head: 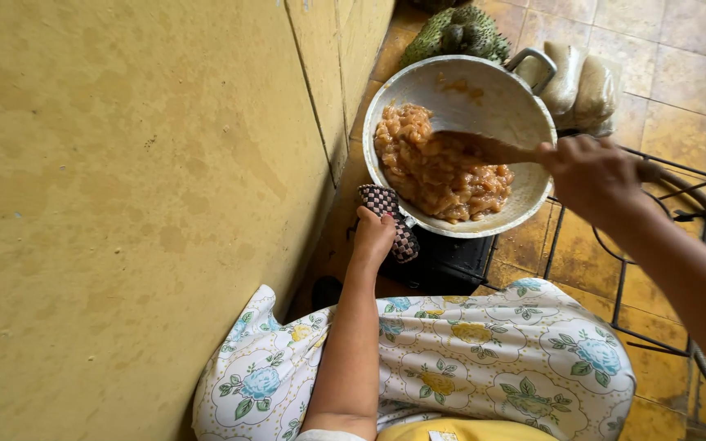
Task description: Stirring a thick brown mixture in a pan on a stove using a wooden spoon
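Floral cloth (484,359) over yellow-tiled floor (672,73).

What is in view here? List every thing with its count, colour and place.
pan: one, pale metal, tilted, centre top
chopped food: one heap, orange-brown, inside the pan
wooden spoon: one, brown, in the food
checked cloth: one, dark and white, at the pan's near handle
spiky fruit: one, green, behind the pan
bags: two, clear with pale contents, right of the pan
wire rack: one, black, right
wall: yellow, left
floral cloth: one, white, bottom
left hand: grips the checked cloth
right hand: holds the spoon
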